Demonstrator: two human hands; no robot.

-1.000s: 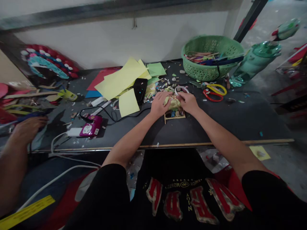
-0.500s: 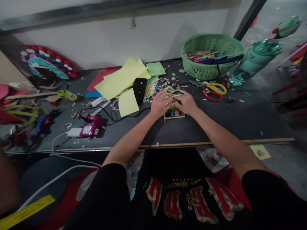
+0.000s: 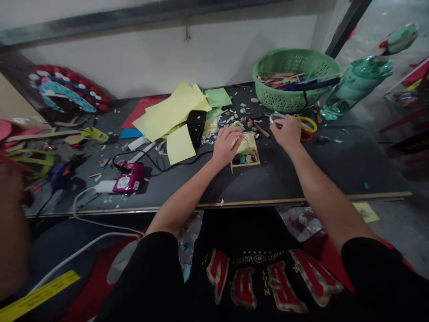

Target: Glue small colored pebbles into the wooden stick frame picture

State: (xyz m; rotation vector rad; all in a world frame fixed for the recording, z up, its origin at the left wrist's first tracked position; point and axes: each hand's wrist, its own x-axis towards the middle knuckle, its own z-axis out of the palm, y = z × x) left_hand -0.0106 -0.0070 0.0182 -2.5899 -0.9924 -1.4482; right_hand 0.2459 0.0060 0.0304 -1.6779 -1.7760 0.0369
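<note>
The wooden-framed panel [image 3: 248, 141] lies on the dark table [image 3: 301, 179], just right of the left hand [image 3: 227, 145] and nearer the body than the right hand [image 3: 287, 130]; pebbles [image 3: 248, 158] sit along its near side, and a thin reddish line curls over its yellow face. The left hand's fingers are half curled at the panel's left edge, its thumb over the yellow; I cannot tell whether they grip the frame or only rest there. The right hand is well apart from the panel, its fingers closed on a white loop [image 3: 276, 116]; the scissors [image 3: 314, 125], with yellow and red handles, lie just right of that hand and partly behind it; the green basket [image 3: 281, 100] stands beyond it. Small scraps [image 3: 233, 118] spread beyond the left hand; to its left lie a yellow paper square [image 3: 180, 145] and a black object [image 3: 197, 124], with a purple adapter [image 3: 129, 178] farther left; at the far left, another person's arm [image 3: 11, 237] is blurred.
</note>
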